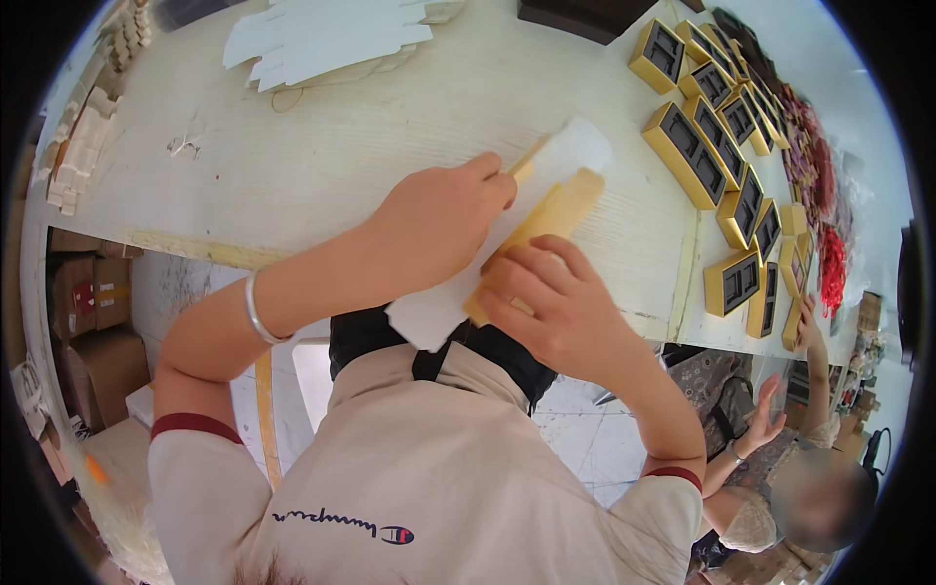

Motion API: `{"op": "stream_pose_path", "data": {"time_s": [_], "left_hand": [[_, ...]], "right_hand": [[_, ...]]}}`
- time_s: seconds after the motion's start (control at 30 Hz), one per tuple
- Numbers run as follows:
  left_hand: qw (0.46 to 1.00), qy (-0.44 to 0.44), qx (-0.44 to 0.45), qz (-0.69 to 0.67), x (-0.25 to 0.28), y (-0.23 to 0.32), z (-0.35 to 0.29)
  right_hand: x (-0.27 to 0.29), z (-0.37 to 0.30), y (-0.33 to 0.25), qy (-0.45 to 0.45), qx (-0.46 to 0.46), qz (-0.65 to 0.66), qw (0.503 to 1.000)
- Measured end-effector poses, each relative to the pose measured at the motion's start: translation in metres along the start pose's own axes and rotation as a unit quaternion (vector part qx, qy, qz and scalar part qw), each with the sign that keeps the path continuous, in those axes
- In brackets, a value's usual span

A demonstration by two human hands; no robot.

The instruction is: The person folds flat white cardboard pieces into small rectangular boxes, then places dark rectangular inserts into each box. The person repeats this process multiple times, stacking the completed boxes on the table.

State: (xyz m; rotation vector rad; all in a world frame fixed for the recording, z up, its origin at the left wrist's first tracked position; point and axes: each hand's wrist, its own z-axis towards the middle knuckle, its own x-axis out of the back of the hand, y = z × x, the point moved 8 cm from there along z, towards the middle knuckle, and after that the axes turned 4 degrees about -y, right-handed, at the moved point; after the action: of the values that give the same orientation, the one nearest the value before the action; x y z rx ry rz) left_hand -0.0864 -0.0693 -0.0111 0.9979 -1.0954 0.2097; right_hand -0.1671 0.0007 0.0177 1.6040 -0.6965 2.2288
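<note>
A long carton sheet (575,146), white inside with gold sides, lies aslant at the table's front edge, its near end jutting over my lap. Its gold flap (554,210) stands partly folded up on the right and is slightly blurred. My left hand (444,219) is closed on the carton's left side, thumb and fingertips pinching its edge. On the right side, my right hand (551,297) curls its fingers over the gold flap near the lower end. Part of the carton is hidden under both hands.
Several gold boxes with black inserts (682,146) cover the table's right side. Flat white carton blanks (327,39) lie at the far left, beside a dark box (580,15). Red tassels (832,268) hang at the right. Another person's hand (765,414) is at lower right.
</note>
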Motion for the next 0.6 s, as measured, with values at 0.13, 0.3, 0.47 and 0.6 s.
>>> {"op": "stream_pose_path", "data": {"time_s": [0.13, 0.3, 0.47, 0.6], "left_hand": [[0.998, 0.031, 0.060, -0.012, 0.006, 0.006, 0.002], [0.969, -0.058, -0.235, -0.054, 0.018, 0.021, -0.023], [0.955, -0.076, -0.282, -0.042, 0.011, 0.013, -0.023], [0.969, -0.019, -0.220, -0.111, 0.003, 0.018, -0.014]], "right_hand": [[-0.006, -0.008, 0.021, 0.020, -0.017, 0.121, 0.992], [-0.004, -0.020, 0.036, 0.021, -0.051, 0.205, 0.977], [0.007, -0.021, 0.039, 0.059, -0.093, 0.139, 0.984], [-0.002, -0.021, 0.044, 0.070, -0.158, 0.136, 0.975]]}}
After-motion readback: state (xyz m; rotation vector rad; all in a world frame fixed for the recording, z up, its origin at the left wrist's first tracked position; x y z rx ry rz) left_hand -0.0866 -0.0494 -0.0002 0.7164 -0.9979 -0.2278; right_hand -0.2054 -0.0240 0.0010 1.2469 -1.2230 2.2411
